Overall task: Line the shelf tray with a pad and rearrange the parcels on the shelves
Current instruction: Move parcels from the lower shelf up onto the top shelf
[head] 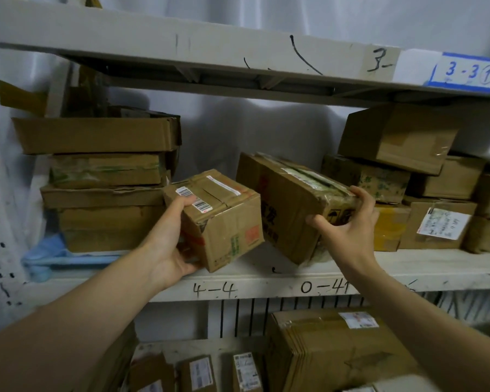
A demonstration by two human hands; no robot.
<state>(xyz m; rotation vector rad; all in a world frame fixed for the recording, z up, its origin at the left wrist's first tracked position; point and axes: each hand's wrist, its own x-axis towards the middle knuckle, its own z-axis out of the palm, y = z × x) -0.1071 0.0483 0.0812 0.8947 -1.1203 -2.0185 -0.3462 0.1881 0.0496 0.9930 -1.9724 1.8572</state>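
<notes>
Hands are both busy: left hand [170, 244] grips a small box [221, 219], right hand [348, 222] clutches a tilted bigger box [289, 205]. Both boxes sit over the middle shelf [408, 267], just beside each other.

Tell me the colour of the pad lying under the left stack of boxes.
Light blue pad, seen in the head view.

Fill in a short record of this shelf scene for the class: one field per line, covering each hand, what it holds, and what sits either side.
left hand: grips small box with barcode labels, tilted
right hand: grips longer box with red print, tilted
middle shelf: both boxes at its front edge
left of gap: stack of flat cartons
right of gap: pile of parcels
blue pad: under the left stack
</notes>
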